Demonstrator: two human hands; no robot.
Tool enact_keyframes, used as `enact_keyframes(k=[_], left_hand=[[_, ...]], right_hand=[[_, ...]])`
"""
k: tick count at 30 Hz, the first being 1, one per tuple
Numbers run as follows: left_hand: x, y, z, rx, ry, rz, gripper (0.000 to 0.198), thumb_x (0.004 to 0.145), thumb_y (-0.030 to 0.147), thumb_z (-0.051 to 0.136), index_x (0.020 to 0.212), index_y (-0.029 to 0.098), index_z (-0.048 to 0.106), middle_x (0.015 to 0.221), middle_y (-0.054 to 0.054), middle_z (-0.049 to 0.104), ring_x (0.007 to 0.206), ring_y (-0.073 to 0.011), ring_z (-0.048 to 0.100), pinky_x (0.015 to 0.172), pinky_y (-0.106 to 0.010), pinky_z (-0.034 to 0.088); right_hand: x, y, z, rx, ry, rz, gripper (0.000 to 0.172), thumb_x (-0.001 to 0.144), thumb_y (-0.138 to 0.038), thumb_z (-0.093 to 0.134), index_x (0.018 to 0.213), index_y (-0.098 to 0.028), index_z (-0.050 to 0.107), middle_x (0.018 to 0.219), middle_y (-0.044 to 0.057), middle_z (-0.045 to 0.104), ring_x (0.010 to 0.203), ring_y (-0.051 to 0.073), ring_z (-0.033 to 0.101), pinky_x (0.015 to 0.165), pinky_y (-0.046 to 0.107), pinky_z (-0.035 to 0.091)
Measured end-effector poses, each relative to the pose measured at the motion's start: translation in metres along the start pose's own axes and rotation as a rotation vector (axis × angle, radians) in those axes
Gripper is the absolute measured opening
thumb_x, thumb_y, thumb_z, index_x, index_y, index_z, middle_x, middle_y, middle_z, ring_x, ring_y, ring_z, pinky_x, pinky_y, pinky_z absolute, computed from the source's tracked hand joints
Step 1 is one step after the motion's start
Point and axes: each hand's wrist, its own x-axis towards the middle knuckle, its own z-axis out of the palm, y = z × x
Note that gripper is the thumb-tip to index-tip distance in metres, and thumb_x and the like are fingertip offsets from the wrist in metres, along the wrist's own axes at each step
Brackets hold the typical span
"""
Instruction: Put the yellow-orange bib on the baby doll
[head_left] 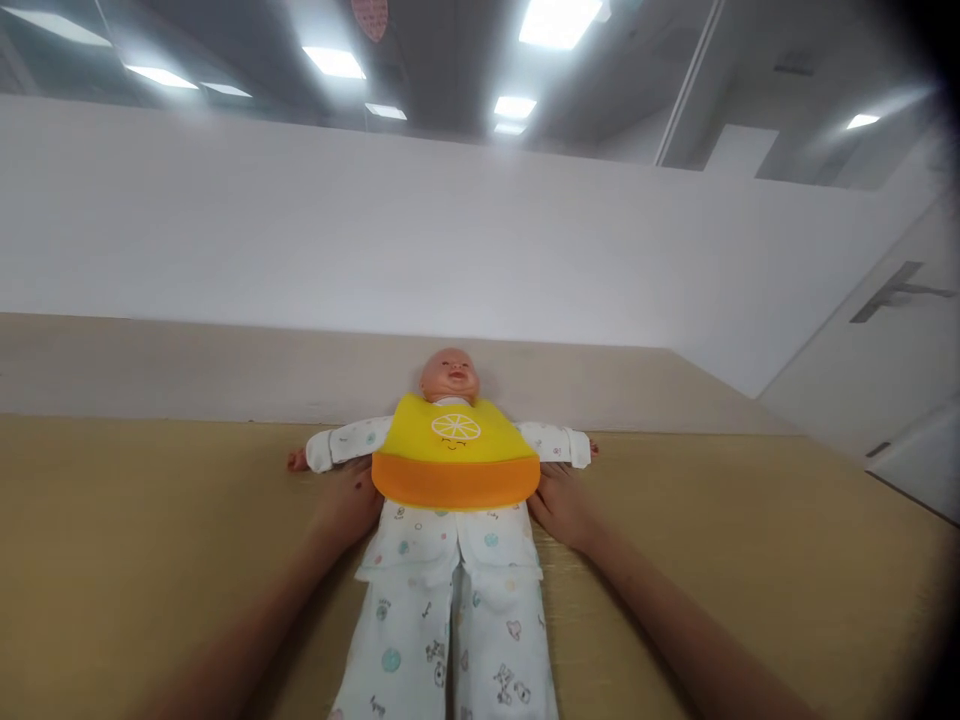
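A baby doll (450, 375) lies on its back on a wooden table (150, 540), arms spread, head toward the wall. It wears white printed pyjamas (450, 600) and a yellow bib with an orange pocket (455, 460). My left hand (351, 505) rests against the doll's left side at the waist, just under the bib's edge. My right hand (561, 505) presses the other side of the waist. The fingers of both hands are tucked against or under the doll's body and mostly hidden.
A low beige ledge (187, 370) runs behind the table, with a white wall (375, 230) above it. A white door with a handle (896, 290) stands at the right. Ceiling lights show above.
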Motion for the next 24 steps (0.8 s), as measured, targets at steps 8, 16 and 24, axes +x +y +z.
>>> enact_keyframes(k=[8,16,24], left_hand=[[-0.02,0.017,-0.003,-0.009,0.07,0.069,0.034,0.082,0.01,0.04,0.11,0.016,0.058,0.113,-0.011,0.063,0.107,-0.0258,0.057,0.09,-0.037,0.048],[-0.037,0.034,-0.01,0.056,0.03,0.072,0.021,0.086,0.015,0.041,0.098,0.015,0.058,0.099,-0.012,0.063,0.093,-0.0266,0.053,0.082,-0.042,0.047],[-0.034,0.04,-0.02,0.004,-0.09,-0.089,0.022,0.082,0.014,0.04,0.09,0.016,0.06,0.095,-0.012,0.064,0.093,-0.026,0.055,0.082,-0.039,0.045]], right_hand=[[-0.006,-0.021,0.001,0.027,0.127,0.107,0.026,0.084,-0.013,0.042,0.092,-0.016,0.066,0.095,0.008,0.066,0.091,0.019,0.058,0.079,0.027,0.041],[-0.007,-0.024,0.005,0.052,0.088,0.32,0.027,0.08,-0.011,0.036,0.081,-0.014,0.062,0.071,0.008,0.065,0.061,0.017,0.054,0.055,0.026,0.032],[-0.007,-0.024,-0.009,0.39,0.313,0.331,0.019,0.075,-0.017,0.034,0.068,-0.018,0.052,0.061,0.001,0.056,0.058,0.015,0.051,0.057,0.024,0.035]])
